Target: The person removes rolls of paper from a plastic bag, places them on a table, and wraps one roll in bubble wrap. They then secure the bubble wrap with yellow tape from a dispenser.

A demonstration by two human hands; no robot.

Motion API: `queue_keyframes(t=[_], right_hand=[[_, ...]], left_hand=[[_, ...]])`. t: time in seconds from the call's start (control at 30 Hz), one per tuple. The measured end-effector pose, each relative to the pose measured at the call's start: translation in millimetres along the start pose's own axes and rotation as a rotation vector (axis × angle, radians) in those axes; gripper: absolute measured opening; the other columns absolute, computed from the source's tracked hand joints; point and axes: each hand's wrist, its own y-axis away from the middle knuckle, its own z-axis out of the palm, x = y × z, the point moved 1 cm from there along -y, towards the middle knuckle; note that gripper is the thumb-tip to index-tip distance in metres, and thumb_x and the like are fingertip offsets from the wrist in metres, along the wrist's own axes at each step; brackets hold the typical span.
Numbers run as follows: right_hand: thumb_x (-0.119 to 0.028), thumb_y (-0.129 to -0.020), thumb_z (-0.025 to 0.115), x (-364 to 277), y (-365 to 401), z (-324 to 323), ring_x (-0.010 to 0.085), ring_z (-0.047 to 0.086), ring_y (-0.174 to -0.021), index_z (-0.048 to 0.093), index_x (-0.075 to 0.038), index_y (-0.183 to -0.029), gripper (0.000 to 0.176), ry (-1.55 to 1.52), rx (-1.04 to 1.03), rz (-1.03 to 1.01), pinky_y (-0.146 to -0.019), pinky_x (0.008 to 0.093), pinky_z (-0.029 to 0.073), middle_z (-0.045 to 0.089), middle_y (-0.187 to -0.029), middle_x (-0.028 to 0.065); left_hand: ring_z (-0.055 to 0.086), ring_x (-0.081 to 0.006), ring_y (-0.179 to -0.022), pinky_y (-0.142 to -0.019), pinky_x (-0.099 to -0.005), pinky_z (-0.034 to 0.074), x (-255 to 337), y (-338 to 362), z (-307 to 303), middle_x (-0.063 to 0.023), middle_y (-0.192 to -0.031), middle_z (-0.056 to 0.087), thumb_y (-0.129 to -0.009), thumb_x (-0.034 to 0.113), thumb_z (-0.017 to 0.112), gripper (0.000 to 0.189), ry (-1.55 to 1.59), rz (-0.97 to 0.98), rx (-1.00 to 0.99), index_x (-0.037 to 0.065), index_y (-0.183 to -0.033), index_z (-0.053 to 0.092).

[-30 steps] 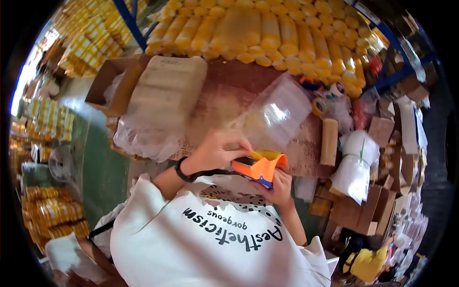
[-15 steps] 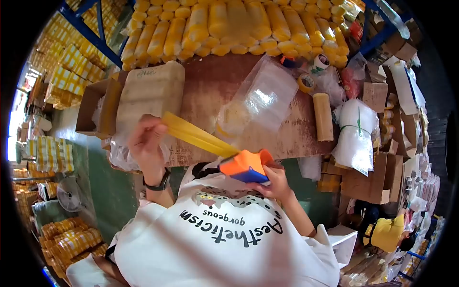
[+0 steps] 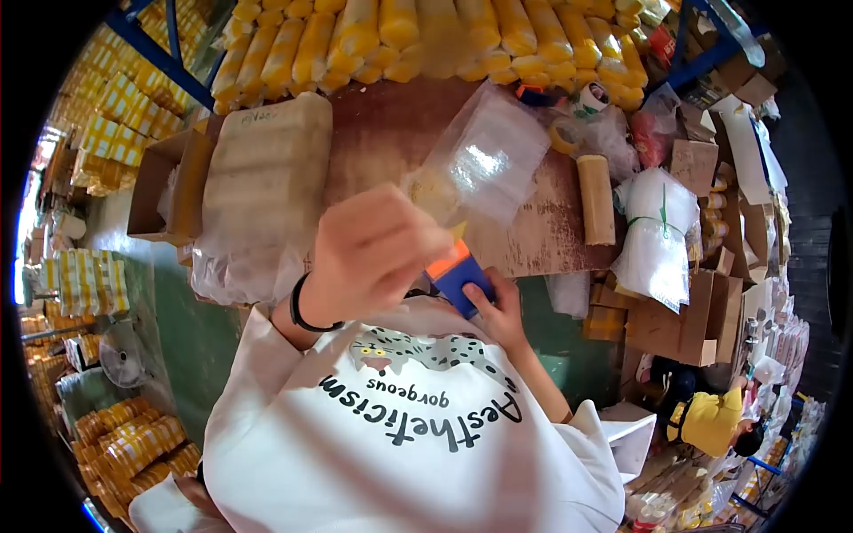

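Observation:
My right hand (image 3: 499, 313) grips an orange and blue tape dispenser (image 3: 458, 276) just in front of my chest, at the near edge of the brown worktable (image 3: 391, 133). My left hand (image 3: 373, 253), with a black band on its wrist, is closed in a fist right against the dispenser's left side. A short bit of yellow tape (image 3: 458, 232) shows between the fist and the dispenser; the rest of the strip is hidden behind my left hand. My white printed shirt fills the lower part of the view.
On the table lie a clear plastic bag (image 3: 489, 155), a big beige wrapped bundle (image 3: 267, 169), a brown roll (image 3: 595, 200) and tape rolls (image 3: 569, 133). Rows of yellow packs (image 3: 426, 35) line the far side. Cardboard boxes (image 3: 684, 320) crowd the right; a person in yellow (image 3: 711, 422) sits lower right.
My left hand had drawn a long yellow strip out to the left; it has now come back to the dispenser, and the strip no longer shows. The dispenser has tilted upward.

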Motion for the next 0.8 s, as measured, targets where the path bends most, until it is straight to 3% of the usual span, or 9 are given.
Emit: queue_keyframes(t=[0.13,0.27,0.37,0.53,0.63,0.67,0.73,0.77,0.8], right_hand=[[-0.025,-0.087,0.066,-12,1,0,0.004,0.043,-0.059,0.056,-0.002,-0.078,0.027,-0.27,0.199,0.131,-0.052,0.0214,0.035,0.051,-0.065,-0.0027],[-0.023,-0.088,0.066,-10,-4,3,0.0034,0.04,-0.059,0.055,-0.003,-0.077,0.026,-0.39,0.247,0.185,-0.053,0.0206,0.032,0.047,-0.065,-0.0047],[-0.023,-0.088,0.066,4,-12,2,0.0036,0.04,-0.059,0.055,-0.003,-0.077,0.025,-0.268,0.282,0.172,-0.052,0.0204,0.032,0.047,-0.063,-0.0046],[-0.023,-0.085,0.069,-41,-21,-14,0.0055,0.043,-0.056,0.056,-0.001,-0.073,0.028,-0.181,0.374,0.137,-0.05,0.0224,0.034,0.051,-0.059,-0.0016],[-0.028,-0.083,0.071,-18,-30,-22,0.0061,0.043,-0.057,0.058,0.0,-0.07,0.033,-0.214,0.335,0.136,-0.05,0.0236,0.035,0.049,-0.058,-0.0015],[-0.027,-0.082,0.071,-19,-30,-24,0.0066,0.043,-0.055,0.058,0.0,-0.071,0.033,-0.105,0.367,0.064,-0.05,0.0239,0.035,0.049,-0.057,-0.0006],[-0.027,-0.081,0.072,-20,-24,-26,0.0078,0.044,-0.053,0.058,0.001,-0.071,0.032,0.114,0.422,-0.077,-0.049,0.0245,0.036,0.049,-0.055,0.0013],[-0.027,-0.08,0.073,-21,-20,-29,0.0089,0.045,-0.052,0.058,0.001,-0.072,0.032,0.171,0.443,-0.116,-0.049,0.025,0.037,0.049,-0.054,0.0031],[-0.026,-0.079,0.074,-22,-14,-37,0.01,0.046,-0.05,0.058,0.001,-0.072,0.032,0.229,0.458,-0.152,-0.049,0.0254,0.038,0.049,-0.054,0.0048]], left_hand=[[0.057,-0.0131,-0.066,-0.061,-0.0269,0.053,9,14,14,-0.0007,-0.074,0.06,-0.067,0.006,0.074,0.014,-0.159,0.497,-0.046,0.006,-0.078,0.065],[0.056,-0.0115,-0.069,-0.061,-0.0246,0.052,10,20,22,-0.0004,-0.074,0.059,-0.067,0.002,0.066,0.007,-0.212,0.642,0.043,0.006,-0.072,0.064],[0.056,-0.0121,-0.072,-0.071,-0.0241,0.051,10,17,22,-0.0001,-0.08,0.056,-0.074,0.003,0.059,0.005,-0.277,0.688,-0.053,0.007,-0.074,0.062],[0.056,-0.0124,-0.074,-0.071,-0.0228,0.054,8,9,26,-0.0016,-0.077,0.058,-0.069,0.002,0.058,0.007,-0.227,0.752,-0.033,0.005,-0.072,0.064],[0.056,-0.0123,-0.075,-0.072,-0.0229,0.054,10,4,29,-0.001,-0.076,0.058,-0.069,0.003,0.058,0.007,-0.243,0.807,-0.007,0.006,-0.072,0.064],[0.058,-0.0149,-0.075,-0.07,-0.0269,0.052,8,3,26,-0.0002,-0.08,0.057,-0.074,0.003,0.059,0.006,-0.236,0.747,-0.013,0.007,-0.075,0.063],[0.058,-0.0173,-0.07,-0.064,-0.0281,0.05,1,-13,12,-0.0019,-0.08,0.061,-0.071,0.0,0.058,0.009,-0.22,0.308,-0.199,0.007,-0.074,0.063],[0.059,-0.0184,-0.068,-0.062,-0.0274,0.047,-23,-14,17,-0.0049,-0.078,0.062,-0.067,-0.004,0.057,0.015,0.02,0.058,0.102,0.006,-0.076,0.063],[0.06,-0.0152,-0.071,-0.065,-0.0257,0.047,-42,-13,13,-0.0044,-0.077,0.062,-0.068,-0.007,0.057,0.015,0.319,-0.373,0.146,0.002,-0.079,0.061]])
